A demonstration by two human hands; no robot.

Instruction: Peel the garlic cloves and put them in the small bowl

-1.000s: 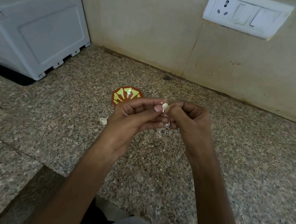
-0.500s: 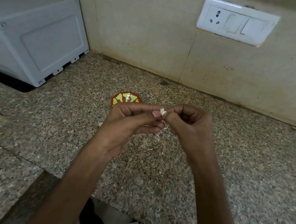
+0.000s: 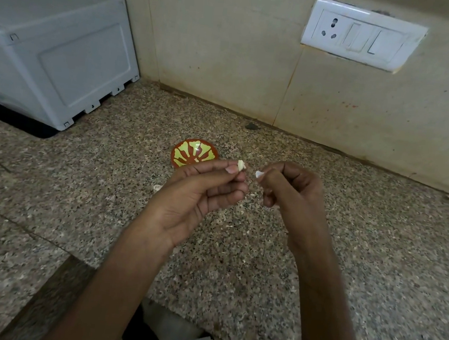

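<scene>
Both hands have drawn apart since a moment ago: my left hand (image 3: 201, 195) pinches the garlic clove (image 3: 241, 165) at thumb and forefinger tips, my right hand (image 3: 290, 190) pinches a torn scrap of skin (image 3: 258, 174) just beside it. Best I drop the scrap short of the small bowl (image 3: 192, 151), just beyond my left knuckles, and roll the clove to check for leftover skin. It looks small, pale, creamy.

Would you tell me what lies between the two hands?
Nothing in the head view: left hand pinches garlic clove, right hand pinches peel scrap, a bare gap between.
</scene>
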